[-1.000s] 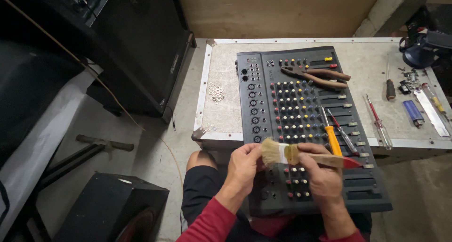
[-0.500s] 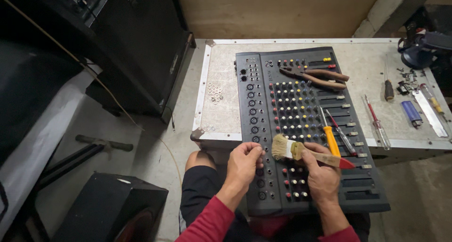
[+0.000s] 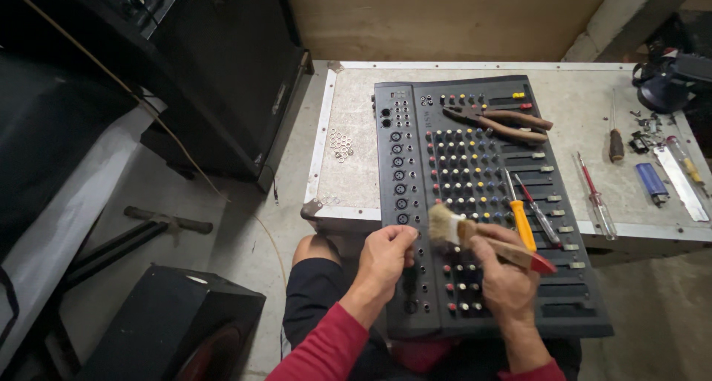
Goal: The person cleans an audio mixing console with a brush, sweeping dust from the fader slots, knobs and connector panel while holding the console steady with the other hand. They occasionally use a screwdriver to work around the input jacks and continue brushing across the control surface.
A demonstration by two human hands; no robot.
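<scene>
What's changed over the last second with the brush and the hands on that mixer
The right hand has carried the paintbrush slightly rightward over the knobs, bristles still pointing left. The left hand keeps gripping the mixer's left edge. The pliers and screwdrivers lie where they were.

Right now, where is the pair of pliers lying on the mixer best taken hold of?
By the two brown handles of the pliers, from above on the right: they lie flat on the audio mixer, spread slightly and pointing right, with the metal jaws pointing left.
</scene>
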